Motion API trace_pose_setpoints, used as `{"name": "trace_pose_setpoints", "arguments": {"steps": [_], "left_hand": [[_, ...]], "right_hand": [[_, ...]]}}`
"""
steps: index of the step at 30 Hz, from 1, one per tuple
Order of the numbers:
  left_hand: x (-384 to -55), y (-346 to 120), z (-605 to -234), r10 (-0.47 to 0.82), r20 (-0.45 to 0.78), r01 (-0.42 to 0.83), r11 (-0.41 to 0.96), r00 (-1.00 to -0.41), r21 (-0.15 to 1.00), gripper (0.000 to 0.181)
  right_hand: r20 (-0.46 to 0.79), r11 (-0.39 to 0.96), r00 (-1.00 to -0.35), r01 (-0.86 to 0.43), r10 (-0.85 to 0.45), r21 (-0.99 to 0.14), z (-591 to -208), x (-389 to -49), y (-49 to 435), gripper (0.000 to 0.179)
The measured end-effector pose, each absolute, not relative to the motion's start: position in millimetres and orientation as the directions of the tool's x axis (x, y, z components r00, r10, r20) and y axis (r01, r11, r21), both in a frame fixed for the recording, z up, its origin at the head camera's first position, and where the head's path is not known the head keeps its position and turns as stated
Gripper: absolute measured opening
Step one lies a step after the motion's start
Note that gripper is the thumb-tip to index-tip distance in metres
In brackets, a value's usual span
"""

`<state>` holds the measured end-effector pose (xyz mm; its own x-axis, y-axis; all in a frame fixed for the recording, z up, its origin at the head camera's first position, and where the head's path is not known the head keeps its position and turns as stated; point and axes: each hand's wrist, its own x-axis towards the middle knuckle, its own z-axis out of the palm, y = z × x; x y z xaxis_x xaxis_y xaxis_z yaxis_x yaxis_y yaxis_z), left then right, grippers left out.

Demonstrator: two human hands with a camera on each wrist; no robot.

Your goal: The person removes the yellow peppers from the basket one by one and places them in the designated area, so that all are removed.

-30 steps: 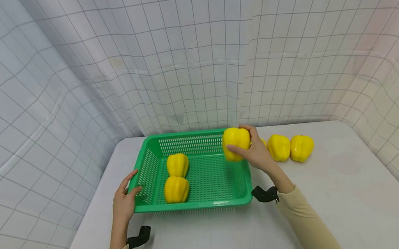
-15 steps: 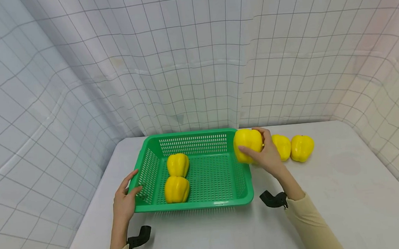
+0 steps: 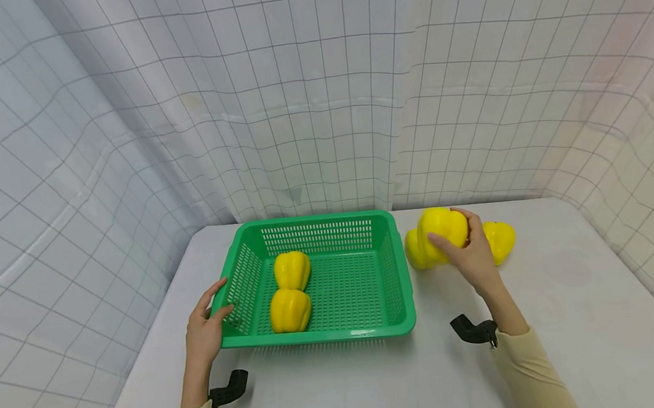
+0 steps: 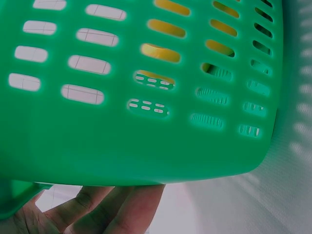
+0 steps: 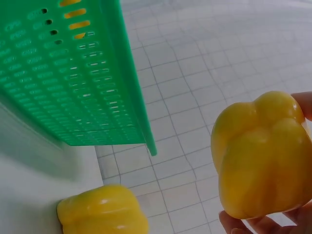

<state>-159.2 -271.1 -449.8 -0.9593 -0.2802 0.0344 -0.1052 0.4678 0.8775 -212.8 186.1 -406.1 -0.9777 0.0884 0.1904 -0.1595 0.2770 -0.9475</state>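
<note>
both hands (image 3: 203, 332) (image 3: 474, 256), one gripping pepper (image 3: 441, 226): head view only

No text, label, brand, number or sign can be read

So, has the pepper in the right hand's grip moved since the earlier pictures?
Yes, to the right: in the head view, the held pepper now shows clear of the basket, having earlier overlapped its right end.
</note>
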Motion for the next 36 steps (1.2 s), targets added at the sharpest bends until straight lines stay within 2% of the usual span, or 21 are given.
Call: {"name": "trace_pose_setpoints", "arguments": {"steps": [12, 26, 36], "left_hand": [[-158.7, -271.5, -449.6, -0.280, 0.032, -0.108, 0.468, -0.960, 0.877, 0.050], [-158.7, -270.4, -450.0, -0.289, 0.036, -0.108, 0.465, -0.957, 0.878, 0.050], [-158.3, -269.2, -449.9, -0.297, 0.045, -0.106, 0.473, -0.954, 0.874, 0.050]], "right_hand": [[0.236, 0.355, -0.950, -0.153, 0.203, -0.922, -416.0, -213.8, 215.7, 0.075], [0.238, 0.367, -0.896, -0.092, 0.375, -0.926, -417.7, -217.1, 261.8, 0.075], [0.187, 0.329, -0.859, -0.023, 0.476, -0.944, -424.2, -219.0, 293.6, 0.075]]}}
